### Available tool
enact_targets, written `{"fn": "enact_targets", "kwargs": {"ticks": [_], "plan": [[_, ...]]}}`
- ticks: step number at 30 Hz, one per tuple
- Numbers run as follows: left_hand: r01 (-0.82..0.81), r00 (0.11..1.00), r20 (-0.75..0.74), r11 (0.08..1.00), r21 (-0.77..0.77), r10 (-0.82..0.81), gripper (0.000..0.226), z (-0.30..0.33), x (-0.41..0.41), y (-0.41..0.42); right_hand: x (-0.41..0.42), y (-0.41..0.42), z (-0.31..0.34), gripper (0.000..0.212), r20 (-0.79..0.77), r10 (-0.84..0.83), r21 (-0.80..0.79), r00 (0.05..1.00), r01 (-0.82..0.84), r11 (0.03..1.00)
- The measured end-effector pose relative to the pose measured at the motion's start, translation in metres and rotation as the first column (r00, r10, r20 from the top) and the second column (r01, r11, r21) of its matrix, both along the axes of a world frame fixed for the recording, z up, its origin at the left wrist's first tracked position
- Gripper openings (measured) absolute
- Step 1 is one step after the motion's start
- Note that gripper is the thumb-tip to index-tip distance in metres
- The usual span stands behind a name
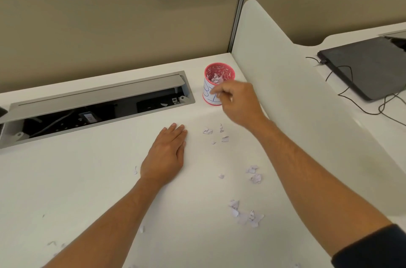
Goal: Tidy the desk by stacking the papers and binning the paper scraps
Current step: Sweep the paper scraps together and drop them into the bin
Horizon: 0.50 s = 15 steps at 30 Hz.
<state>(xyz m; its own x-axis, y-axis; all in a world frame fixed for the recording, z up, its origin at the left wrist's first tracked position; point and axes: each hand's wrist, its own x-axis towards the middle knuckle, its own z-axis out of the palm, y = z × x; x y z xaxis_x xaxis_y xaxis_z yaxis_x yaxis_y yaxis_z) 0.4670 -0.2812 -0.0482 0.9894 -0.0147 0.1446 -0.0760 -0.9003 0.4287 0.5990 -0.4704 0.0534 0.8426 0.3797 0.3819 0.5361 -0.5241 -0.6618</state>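
My left hand (167,153) lies flat and empty, palm down on the white surface (87,191). My right hand (236,103) hangs just beside the pink cup (216,86), fingers curled together at its front; whether they pinch a scrap, I cannot tell. Paper scraps (246,215) lie scattered on the surface near both arms, and a few more sit inside the cup.
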Motion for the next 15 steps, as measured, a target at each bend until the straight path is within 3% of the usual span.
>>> {"fn": "enact_targets", "kwargs": {"ticks": [4,9,12,15], "plan": [[0.003,1.000,-0.005,1.000,0.008,-0.003,0.050,-0.001,0.001,0.000,-0.018,-0.014,-0.052,0.030,-0.140,0.078,-0.278,0.987,-0.115,0.954],[0.049,0.999,-0.023,0.998,0.036,-0.049,0.049,-0.002,0.001,0.002,-0.037,-0.021,-0.084,0.051,-0.195,0.263,-0.568,0.945,-0.327,0.755],[0.075,0.996,-0.040,0.996,0.047,-0.074,0.053,-0.001,0.001,0.003,-0.057,-0.028,-0.088,0.062,-0.177,0.291,-0.622,0.940,-0.336,0.707],[0.081,0.996,-0.037,0.996,0.038,-0.080,0.055,-0.001,0.001,0.004,-0.088,-0.038,-0.089,0.061,-0.167,0.345,-0.622,0.923,-0.371,0.689]]}}
